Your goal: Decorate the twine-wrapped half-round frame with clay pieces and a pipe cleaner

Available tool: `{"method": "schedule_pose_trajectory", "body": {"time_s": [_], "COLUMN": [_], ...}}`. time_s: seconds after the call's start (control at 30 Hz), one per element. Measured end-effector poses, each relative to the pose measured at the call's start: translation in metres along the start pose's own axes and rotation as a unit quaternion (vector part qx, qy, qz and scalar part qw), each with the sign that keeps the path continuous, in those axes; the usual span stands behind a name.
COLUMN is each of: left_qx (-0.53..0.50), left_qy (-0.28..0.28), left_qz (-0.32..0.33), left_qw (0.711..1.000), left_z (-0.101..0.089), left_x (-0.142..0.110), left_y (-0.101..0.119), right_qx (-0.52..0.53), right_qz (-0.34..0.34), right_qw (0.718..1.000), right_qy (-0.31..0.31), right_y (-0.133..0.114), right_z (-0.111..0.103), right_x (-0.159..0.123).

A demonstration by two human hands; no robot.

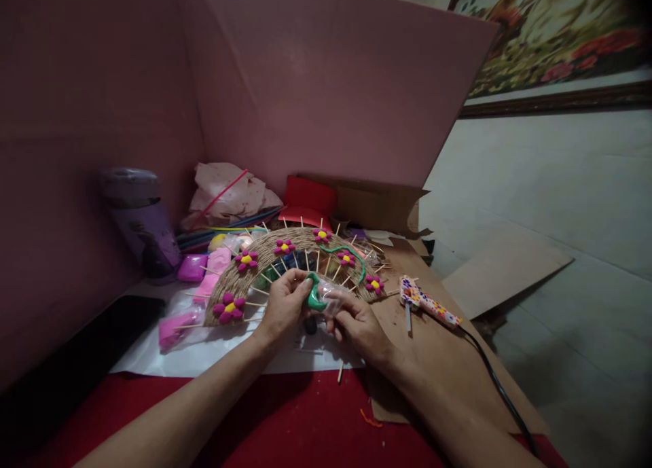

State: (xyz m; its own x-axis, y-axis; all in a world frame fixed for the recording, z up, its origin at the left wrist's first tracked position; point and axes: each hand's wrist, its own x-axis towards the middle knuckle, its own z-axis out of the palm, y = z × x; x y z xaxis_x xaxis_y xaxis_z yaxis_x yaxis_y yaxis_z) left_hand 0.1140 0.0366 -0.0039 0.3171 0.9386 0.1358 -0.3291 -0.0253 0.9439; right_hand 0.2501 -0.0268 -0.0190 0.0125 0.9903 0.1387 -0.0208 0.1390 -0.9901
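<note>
My left hand (286,297) pinches a lump of green modelling clay (314,298) between thumb and fingers. A crinkled clear plastic wrapper (331,295) adjoins the clay, and my right hand (359,324) has its fingers closed on it. Just beyond both hands lies a half-ring wound with brown twine (265,248), with thin wooden sticks poking out along its inner and outer edges. Several magenta clay flowers with yellow centres, such as the front-left flower (229,308), sit on the twine. A thin green clay strand (363,264) curves over its right part.
A purple tumbler (145,227) and pink clay packets (176,331) stand left, near a black flat object (102,339). At right, a flower-patterned glue gun (430,303) with a black cord rests on cardboard (458,366). Pink panels (316,81) rise behind; red cloth (244,420) covers the front.
</note>
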Motion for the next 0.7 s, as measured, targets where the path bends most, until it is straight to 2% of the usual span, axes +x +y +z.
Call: {"method": "schedule_pose_trajectory", "body": {"time_s": [0.23, 0.5, 0.6, 0.7], "left_qx": [-0.003, -0.004, 0.018, 0.039], "left_qy": [0.011, 0.039, 0.039, 0.032], "left_qz": [-0.009, 0.018, 0.026, 0.018], "left_qw": [1.0, 0.999, 0.999, 0.999], "left_z": [0.0028, 0.0042, 0.0037, 0.003], "left_x": [-0.0002, -0.0024, -0.0037, -0.0044], "left_y": [0.0034, 0.0076, 0.007, 0.0061], "right_qx": [-0.004, -0.046, -0.087, -0.08], "right_qz": [-0.002, -0.059, -0.064, -0.042], "right_qw": [1.0, 0.997, 0.994, 0.996], "right_qy": [-0.028, 0.035, 0.025, 0.01], "right_y": [0.0009, -0.0048, -0.0058, -0.0034], "right_z": [0.0009, 0.0046, 0.0047, 0.0047], "right_x": [-0.0012, -0.0076, -0.0082, -0.0066]}}
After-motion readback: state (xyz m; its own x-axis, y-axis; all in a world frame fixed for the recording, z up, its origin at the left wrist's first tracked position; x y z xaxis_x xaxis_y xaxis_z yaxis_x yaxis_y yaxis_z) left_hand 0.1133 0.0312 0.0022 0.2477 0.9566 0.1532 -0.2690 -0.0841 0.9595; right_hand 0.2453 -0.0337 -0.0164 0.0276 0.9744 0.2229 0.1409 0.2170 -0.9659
